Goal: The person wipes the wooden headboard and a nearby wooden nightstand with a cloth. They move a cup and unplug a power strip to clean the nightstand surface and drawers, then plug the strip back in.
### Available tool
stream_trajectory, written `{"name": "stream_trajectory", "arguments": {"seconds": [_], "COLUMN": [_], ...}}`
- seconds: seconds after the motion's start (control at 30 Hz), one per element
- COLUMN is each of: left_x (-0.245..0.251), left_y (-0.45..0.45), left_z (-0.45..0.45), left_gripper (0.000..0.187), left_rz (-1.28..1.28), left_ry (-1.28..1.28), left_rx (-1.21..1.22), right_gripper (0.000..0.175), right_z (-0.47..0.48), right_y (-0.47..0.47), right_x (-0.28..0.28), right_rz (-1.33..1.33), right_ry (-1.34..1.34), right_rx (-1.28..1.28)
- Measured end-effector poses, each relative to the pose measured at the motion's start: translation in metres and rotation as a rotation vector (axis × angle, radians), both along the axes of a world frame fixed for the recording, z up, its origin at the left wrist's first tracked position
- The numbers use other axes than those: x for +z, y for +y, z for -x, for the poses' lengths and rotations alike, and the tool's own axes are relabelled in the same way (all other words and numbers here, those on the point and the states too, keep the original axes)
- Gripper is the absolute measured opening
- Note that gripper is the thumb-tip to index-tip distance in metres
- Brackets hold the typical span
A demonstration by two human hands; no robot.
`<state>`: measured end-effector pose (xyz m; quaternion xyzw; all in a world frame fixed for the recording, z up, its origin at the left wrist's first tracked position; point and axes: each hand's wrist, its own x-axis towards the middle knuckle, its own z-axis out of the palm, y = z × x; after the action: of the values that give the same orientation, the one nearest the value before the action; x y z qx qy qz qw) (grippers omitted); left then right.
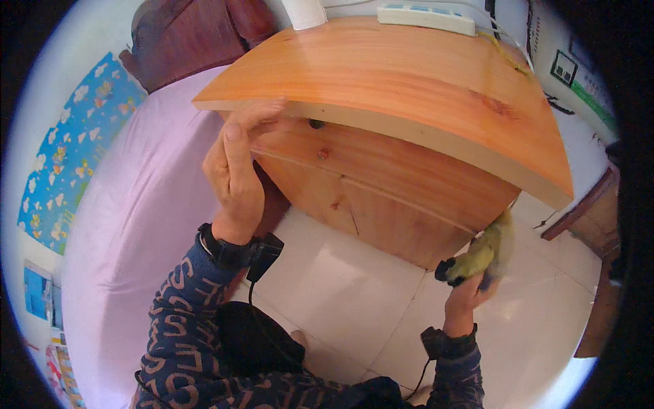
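My left hand is at the front edge of a wooden bedside cabinet, near its left corner. Its fingers are stretched out and slightly blurred in front of the drawer face; nothing shows in it, and I cannot tell whether it touches the wood. Low at the cabinet's right side, my right hand holds a crumpled yellow-green cloth with dark patches. The cloth is blurred and lies close to the lower right edge of the cabinet. Overhead, the thick cabinet top juts out past the drawer fronts.
On the cabinet top stand a white power strip and a white cylindrical object. Cables run along the back and right. A bed with a lilac sheet lies left, its dark wooden headboard behind. Tiled floor spreads below.
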<state>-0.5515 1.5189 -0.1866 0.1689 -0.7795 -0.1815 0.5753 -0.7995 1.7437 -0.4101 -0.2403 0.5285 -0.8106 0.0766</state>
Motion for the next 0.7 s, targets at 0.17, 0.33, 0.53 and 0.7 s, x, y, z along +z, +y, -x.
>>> {"name": "stream_trajectory", "arguments": {"seconds": [0.17, 0.33, 0.53, 0.7], "left_x": [-0.022, -0.028, -0.029, -0.025], "left_y": [-0.008, -0.014, -0.008, -0.001], "left_z": [-0.002, -0.007, -0.002, 0.0], "left_gripper": [0.047, 0.049, 0.046, 0.045], "left_rz": [0.037, 0.021, 0.056, 0.102], "left_ry": [0.077, 0.064, 0.111, 0.074], "left_rx": [-0.086, -0.046, 0.043, 0.033], "right_gripper": [0.06, 0.059, 0.056, 0.054], "right_z": [-0.003, -0.02, -0.056, -0.073], "right_y": [-0.008, -0.074, -0.108, -0.138], "right_x": [0.059, 0.088, 0.114, 0.139], "right_rz": [-0.25, -0.487, -0.541, -0.343], "right_ry": [1.073, 1.451, 1.615, 1.726], "right_rx": [-0.382, -0.47, -0.295, -0.054]}}
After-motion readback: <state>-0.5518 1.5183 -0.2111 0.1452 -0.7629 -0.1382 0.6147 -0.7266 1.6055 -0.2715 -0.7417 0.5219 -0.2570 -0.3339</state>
